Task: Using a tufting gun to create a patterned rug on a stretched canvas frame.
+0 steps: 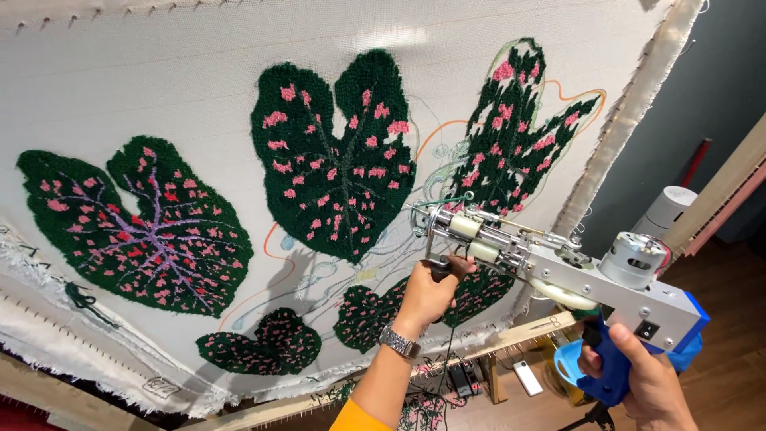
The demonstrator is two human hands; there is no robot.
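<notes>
**Tufting gun held to stretched cloth**

A white woven cloth (199, 88) stretched on a wooden frame carries dark green tufted leaves with pink spots (335, 160). Near its lower right edge, a silver-and-blue tufting gun (558, 271) is gripped: left hand (427, 295) closed around the front handle, right hand (646, 375) wrapped on the blue grip. The needle is best kept square and pressed firmly.

Bright, even indoor light from above; a pale glare patch near the top of the white backing cloth (159, 88); a soft shadow of the tufting gun (558, 271) falls on the cloth; wide-angle bending at the edges; the background at right is dimmer and softer.
</notes>
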